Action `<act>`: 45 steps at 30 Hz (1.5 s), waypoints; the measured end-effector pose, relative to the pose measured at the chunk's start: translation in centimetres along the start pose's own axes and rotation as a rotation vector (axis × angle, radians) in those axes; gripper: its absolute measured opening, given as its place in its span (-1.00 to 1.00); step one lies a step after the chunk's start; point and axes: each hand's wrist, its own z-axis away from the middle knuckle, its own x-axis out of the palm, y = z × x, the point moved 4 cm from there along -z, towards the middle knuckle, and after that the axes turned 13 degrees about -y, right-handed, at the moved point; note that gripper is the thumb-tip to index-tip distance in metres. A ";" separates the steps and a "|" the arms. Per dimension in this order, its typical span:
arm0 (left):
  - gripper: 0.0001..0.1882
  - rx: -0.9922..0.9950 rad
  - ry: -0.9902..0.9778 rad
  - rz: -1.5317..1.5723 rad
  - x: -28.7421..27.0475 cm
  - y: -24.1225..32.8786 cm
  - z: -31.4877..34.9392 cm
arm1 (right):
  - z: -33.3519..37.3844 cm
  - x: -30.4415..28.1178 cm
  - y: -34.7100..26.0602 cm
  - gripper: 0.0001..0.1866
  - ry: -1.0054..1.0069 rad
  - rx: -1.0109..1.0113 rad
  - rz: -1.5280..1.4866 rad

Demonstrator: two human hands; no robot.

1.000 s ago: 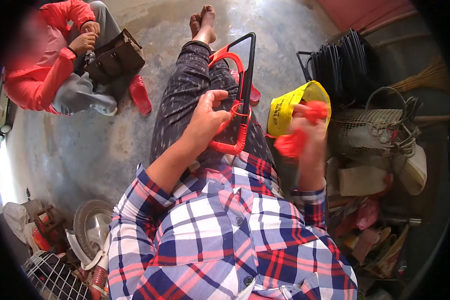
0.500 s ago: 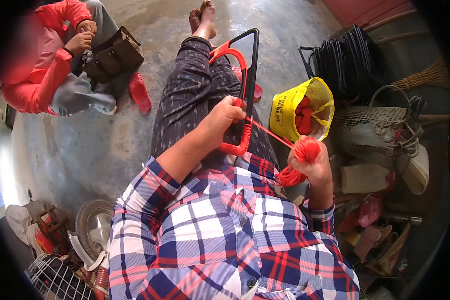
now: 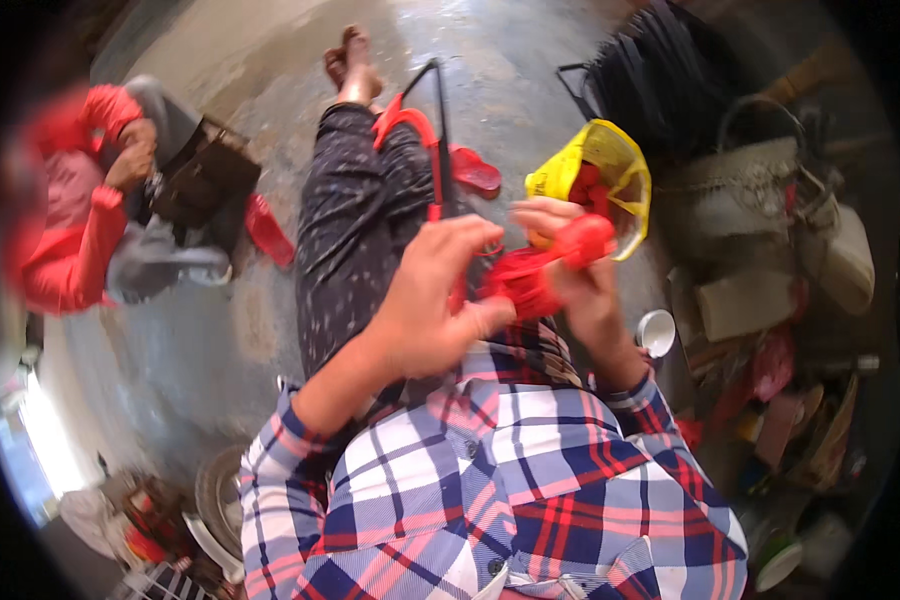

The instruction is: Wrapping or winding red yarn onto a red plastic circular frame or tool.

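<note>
A black metal frame point(image 3: 438, 120) partly wrapped in red cord point(image 3: 410, 118) lies along my outstretched legs point(image 3: 355, 210). My left hand point(image 3: 435, 300) is curled over the frame's near end, fingers closed around it. My right hand point(image 3: 580, 285) grips a red cord bundle point(image 3: 540, 268) and holds it against the left hand's fingertips. Just beyond the right hand stands an open yellow bag point(image 3: 620, 165) with more red cord inside.
Another person in red sleeves point(image 3: 80, 230) sits at the left with a brown bag point(image 3: 205, 175). Red sandals point(image 3: 270, 230) lie on the concrete floor. A stack of black frames point(image 3: 660, 80), a woven basket point(image 3: 760, 170), a white cup point(image 3: 656, 330) and clutter crowd the right side.
My right hand has lifted the red bundle from low beside my lap up to the left hand. The left hand has stayed at the frame's near end.
</note>
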 end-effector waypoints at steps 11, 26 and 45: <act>-0.45 -0.015 0.388 0.867 -7.1 0.3 3.5 | 0.3 1.5 2.7 -0.55 -0.341 0.273 -0.911; -0.86 -0.578 -0.032 -0.496 -1.4 -6.2 1.9 | -3.2 1.7 7.4 -0.46 -0.517 0.159 0.505; -0.52 -0.571 0.109 1.136 2.9 -9.9 1.3 | 6.3 -21.8 1.8 -0.67 -0.146 -0.318 -0.797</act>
